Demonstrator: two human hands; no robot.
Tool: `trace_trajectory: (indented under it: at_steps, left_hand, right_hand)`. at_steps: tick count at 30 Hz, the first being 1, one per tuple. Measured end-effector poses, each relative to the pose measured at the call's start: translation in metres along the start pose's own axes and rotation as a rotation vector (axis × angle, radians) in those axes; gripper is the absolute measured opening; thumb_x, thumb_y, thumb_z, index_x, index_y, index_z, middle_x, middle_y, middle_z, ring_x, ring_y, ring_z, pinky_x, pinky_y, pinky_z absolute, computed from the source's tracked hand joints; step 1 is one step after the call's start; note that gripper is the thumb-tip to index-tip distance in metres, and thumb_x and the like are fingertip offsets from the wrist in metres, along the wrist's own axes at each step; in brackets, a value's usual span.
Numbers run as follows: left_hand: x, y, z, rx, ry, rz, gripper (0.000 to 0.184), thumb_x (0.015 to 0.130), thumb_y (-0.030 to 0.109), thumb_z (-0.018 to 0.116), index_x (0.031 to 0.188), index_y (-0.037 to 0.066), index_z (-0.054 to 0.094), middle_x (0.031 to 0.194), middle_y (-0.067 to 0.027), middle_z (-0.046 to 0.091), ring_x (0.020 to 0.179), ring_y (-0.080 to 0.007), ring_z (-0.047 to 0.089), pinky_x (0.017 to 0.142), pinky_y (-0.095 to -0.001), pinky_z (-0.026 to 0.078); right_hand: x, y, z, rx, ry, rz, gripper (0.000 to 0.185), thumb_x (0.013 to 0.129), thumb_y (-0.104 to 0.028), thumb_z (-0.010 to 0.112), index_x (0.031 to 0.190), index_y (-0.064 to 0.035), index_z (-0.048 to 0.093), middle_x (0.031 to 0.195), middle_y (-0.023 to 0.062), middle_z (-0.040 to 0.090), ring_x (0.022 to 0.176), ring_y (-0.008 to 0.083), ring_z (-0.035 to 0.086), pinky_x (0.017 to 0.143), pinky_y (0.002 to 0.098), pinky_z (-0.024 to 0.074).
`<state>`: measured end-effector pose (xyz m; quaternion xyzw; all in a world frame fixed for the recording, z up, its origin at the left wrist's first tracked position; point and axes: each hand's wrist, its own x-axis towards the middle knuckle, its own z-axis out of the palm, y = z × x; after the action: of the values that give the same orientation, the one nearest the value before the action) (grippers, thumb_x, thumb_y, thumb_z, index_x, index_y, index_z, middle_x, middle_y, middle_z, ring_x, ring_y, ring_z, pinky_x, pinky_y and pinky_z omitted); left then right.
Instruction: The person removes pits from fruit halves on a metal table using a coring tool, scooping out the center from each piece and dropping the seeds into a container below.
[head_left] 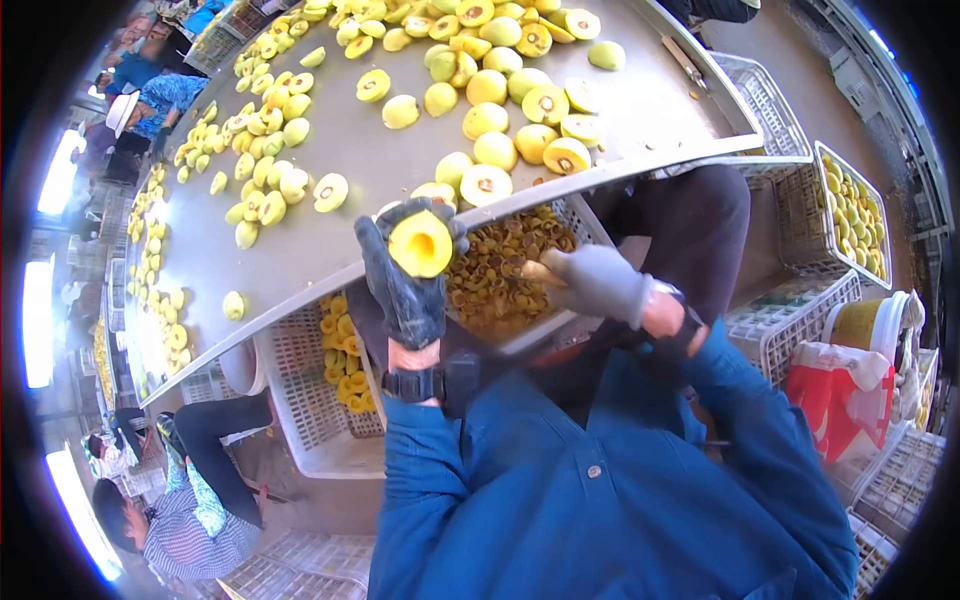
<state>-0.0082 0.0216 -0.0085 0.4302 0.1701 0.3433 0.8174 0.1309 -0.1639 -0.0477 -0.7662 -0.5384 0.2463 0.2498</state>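
Note:
My left hand (405,300), in a dark glove, holds up a yellow peach half (408,242) near the table's edge. Its cut face shows a hollow in the middle with no pit in it. My right hand (605,285), in a grey glove, is closed around a short wooden handle (541,273); the tool's working end is blurred and cannot be made out. Both hands hang over my lap, apart from each other. Below them a crate holds brown pits and scraps (500,270). On the metal table (330,130) lie many cut peach halves (486,184), some with pits showing.
A knife (684,60) lies at the table's right end. A white crate (300,440) at my left holds pitted halves (345,365). On the right stand a crate of peaches (855,220), a white bucket (865,325) and a red container (835,400). Another person (195,535) sits at lower left.

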Motion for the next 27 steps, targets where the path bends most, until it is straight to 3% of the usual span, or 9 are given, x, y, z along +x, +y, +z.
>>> trace_trajectory:
  at_steps: [4, 6, 7, 10, 13, 15, 20, 24, 27]
  left_hand:
    - [-0.01, 0.006, -0.064, 0.406, 0.287, 0.292, 0.056, 0.105, 0.047, 0.03, 0.112, 0.001, 0.06, 0.1, -0.0153, 0.067, 0.092, -0.0291, 0.066, 0.075, -0.0474, 0.059]
    - [-0.026, 0.037, -0.116, 0.38, 0.424, 0.178, 0.046, 0.106, 0.039, 0.035, 0.106, 0.002, 0.063, 0.101, -0.0125, 0.067, 0.093, -0.0261, 0.065, 0.087, -0.0392, 0.054]
    - [-0.036, 0.056, -0.133, 1.155, 0.464, 0.338, 0.039, 0.103, 0.028, 0.039, 0.108, -0.002, 0.063, 0.106, -0.0134, 0.067, 0.103, -0.0242, 0.064, 0.095, -0.0374, 0.048]
    - [-0.028, 0.083, -0.159, 1.493, 0.501, 0.326, 0.031, 0.098, 0.023, 0.053, 0.116, 0.0, 0.062, 0.117, -0.0157, 0.065, 0.109, -0.0295, 0.061, 0.097, -0.0398, 0.046]
    - [0.034, 0.088, -0.12, 1.746, 0.142, 0.69, 0.031, 0.093, 0.017, 0.062, 0.12, 0.002, 0.061, 0.119, -0.0172, 0.064, 0.11, -0.0343, 0.06, 0.098, -0.0417, 0.045]
    - [0.094, 0.074, -0.097, 1.759, -0.085, 0.725, 0.036, 0.089, 0.016, 0.067, 0.122, 0.004, 0.059, 0.12, -0.018, 0.062, 0.114, -0.0365, 0.058, 0.098, -0.0441, 0.045]
    - [0.229, 0.005, -0.061, 1.843, -0.505, 0.614, 0.058, 0.085, 0.037, 0.069, 0.131, 0.007, 0.052, 0.128, -0.0192, 0.058, 0.118, -0.0387, 0.054, 0.1, -0.0473, 0.043]
    - [0.265, -0.047, -0.021, 2.252, -0.542, 0.342, 0.069, 0.085, 0.049, 0.067, 0.138, 0.01, 0.048, 0.131, -0.0187, 0.057, 0.122, -0.0366, 0.052, 0.104, -0.0484, 0.039]
    - [0.269, -0.043, -0.02, 2.223, -0.549, 0.328, 0.066, 0.087, 0.047, 0.064, 0.138, 0.009, 0.048, 0.129, -0.0175, 0.059, 0.114, -0.0333, 0.059, 0.099, -0.0478, 0.043]
  right_hand:
    - [-0.006, 0.001, -0.002, 0.016, 0.021, 0.014, 0.026, 0.086, -0.03, 0.065, 0.097, -0.0082, 0.055, 0.071, 0.0224, 0.063, 0.07, 0.0435, 0.063, 0.066, 0.0524, 0.0492]
    - [-0.008, 0.006, -0.004, -0.048, 0.003, 0.027, 0.028, 0.087, -0.031, 0.064, 0.098, -0.008, 0.052, 0.07, 0.0217, 0.064, 0.069, 0.0423, 0.064, 0.065, 0.0523, 0.0491]
    - [-0.009, 0.013, -0.002, -0.056, -0.006, 0.036, 0.028, 0.087, -0.031, 0.064, 0.098, -0.0079, 0.052, 0.07, 0.0213, 0.064, 0.069, 0.0418, 0.064, 0.064, 0.0522, 0.0491]
    - [-0.006, 0.022, 0.004, -0.036, 0.022, 0.037, 0.028, 0.088, -0.032, 0.064, 0.096, -0.0078, 0.052, 0.066, 0.0196, 0.063, 0.065, 0.0406, 0.064, 0.061, 0.0514, 0.0492]
    - [-0.001, 0.027, 0.013, -0.018, 0.069, -0.016, 0.026, 0.089, -0.031, 0.063, 0.097, -0.0087, 0.052, 0.063, 0.0179, 0.061, 0.06, 0.0395, 0.063, 0.057, 0.0496, 0.0492]
    - [-0.002, 0.027, 0.016, 0.043, 0.081, -0.042, 0.024, 0.09, -0.03, 0.062, 0.097, -0.0093, 0.053, 0.062, 0.0174, 0.061, 0.059, 0.0389, 0.062, 0.055, 0.0495, 0.0487]
    - [-0.005, 0.026, 0.016, 0.116, 0.007, 0.031, 0.023, 0.09, -0.029, 0.062, 0.098, -0.0091, 0.053, 0.063, 0.0163, 0.062, 0.059, 0.0385, 0.063, 0.055, 0.0492, 0.0491]
    - [-0.002, 0.029, 0.015, 0.152, -0.01, 0.077, 0.024, 0.09, -0.028, 0.061, 0.096, -0.0071, 0.052, 0.064, 0.0173, 0.062, 0.059, 0.0385, 0.063, 0.054, 0.0494, 0.0488]
    - [-0.001, 0.029, 0.01, 0.181, 0.02, 0.096, 0.024, 0.09, -0.027, 0.063, 0.094, -0.0067, 0.052, 0.066, 0.0182, 0.062, 0.06, 0.0384, 0.063, 0.056, 0.0495, 0.0491]
